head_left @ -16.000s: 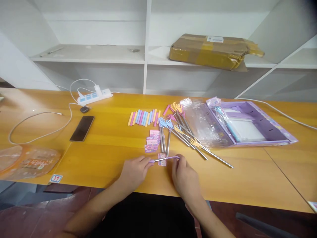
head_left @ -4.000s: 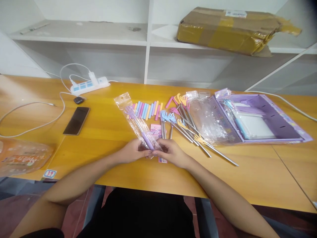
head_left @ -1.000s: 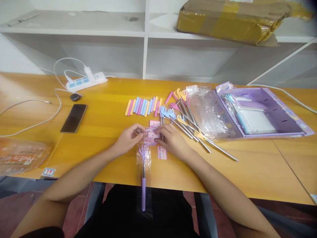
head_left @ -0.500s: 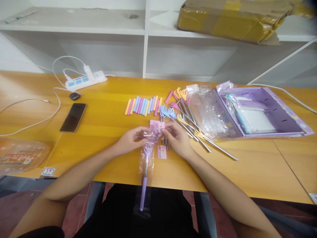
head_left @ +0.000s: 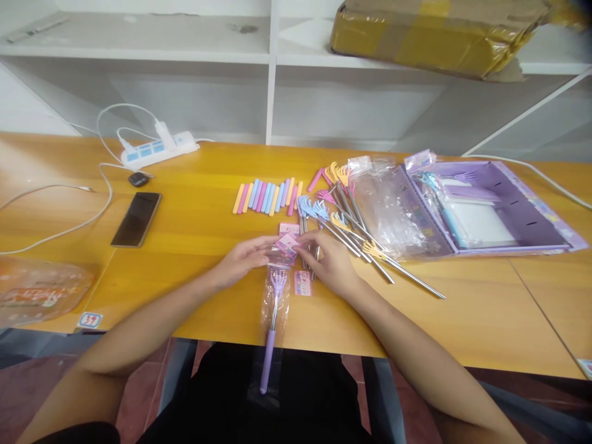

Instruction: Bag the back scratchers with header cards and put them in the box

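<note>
A purple back scratcher [head_left: 267,361] with a hand-shaped head lies inside a clear plastic bag [head_left: 265,311]; its handle hangs past the table edge over my lap. My left hand [head_left: 245,259] pinches the top of that bag between thumb and fingers. Between the fingertips of my right hand [head_left: 332,262] is a small pink card [head_left: 287,243], turned cornerwise over the bag's top end. Whether the card's lower edge is inside the bag I cannot tell. Another pink card [head_left: 303,283] lies on the table below my right hand, and metal rods are partly hidden behind that hand.
Several pastel handle tubes [head_left: 266,197] lie in a row. Back scratcher rods with blue heads [head_left: 314,208] and yellow heads [head_left: 372,249] spread to the right, beside clear bags [head_left: 388,206] and a purple box [head_left: 550,228]. Leftward are a phone [head_left: 137,219] and a power strip [head_left: 161,150].
The pink card in my right hand has tilted cornerwise and shifted slightly left and down towards the bag's top. The fingers of my left hand have straightened a little.
</note>
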### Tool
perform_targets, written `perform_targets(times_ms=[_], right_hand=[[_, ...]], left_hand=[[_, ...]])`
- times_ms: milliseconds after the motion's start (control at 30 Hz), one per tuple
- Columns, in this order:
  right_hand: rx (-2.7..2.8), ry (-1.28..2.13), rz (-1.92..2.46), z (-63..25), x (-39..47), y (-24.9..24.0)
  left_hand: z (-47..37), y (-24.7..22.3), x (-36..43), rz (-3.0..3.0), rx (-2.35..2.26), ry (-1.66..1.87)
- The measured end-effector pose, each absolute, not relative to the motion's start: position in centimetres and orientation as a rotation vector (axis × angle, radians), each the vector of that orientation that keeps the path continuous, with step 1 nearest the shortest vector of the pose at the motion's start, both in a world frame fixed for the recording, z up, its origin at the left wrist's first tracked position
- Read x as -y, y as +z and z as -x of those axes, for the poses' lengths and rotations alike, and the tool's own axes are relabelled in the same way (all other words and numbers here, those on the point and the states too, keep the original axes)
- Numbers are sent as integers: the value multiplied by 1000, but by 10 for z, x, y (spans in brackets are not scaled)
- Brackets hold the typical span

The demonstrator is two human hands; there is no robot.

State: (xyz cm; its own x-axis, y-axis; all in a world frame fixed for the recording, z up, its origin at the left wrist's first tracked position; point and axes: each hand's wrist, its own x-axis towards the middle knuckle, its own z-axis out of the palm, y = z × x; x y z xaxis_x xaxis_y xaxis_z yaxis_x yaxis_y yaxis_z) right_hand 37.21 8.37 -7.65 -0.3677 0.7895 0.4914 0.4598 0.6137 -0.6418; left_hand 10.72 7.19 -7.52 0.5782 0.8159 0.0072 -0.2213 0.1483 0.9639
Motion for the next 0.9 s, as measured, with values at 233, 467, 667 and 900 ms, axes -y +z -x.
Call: perform_targets(times_ms=[233, 467, 667, 900], right_hand=[[2090, 479, 855, -370, -84, -71], [2134, 552, 796, -370, -80, -67], [2140, 606, 755, -371, -78, -65], [2091, 553, 856, -371, -78, -66]], left_hand=[[-111, -69, -69, -1135, -607, 805], [-111, -66, -69, -1162, -606, 790], [-111, -66, -70, -1166, -622, 799], [-110, -65, -69, -1140, -600, 801]])
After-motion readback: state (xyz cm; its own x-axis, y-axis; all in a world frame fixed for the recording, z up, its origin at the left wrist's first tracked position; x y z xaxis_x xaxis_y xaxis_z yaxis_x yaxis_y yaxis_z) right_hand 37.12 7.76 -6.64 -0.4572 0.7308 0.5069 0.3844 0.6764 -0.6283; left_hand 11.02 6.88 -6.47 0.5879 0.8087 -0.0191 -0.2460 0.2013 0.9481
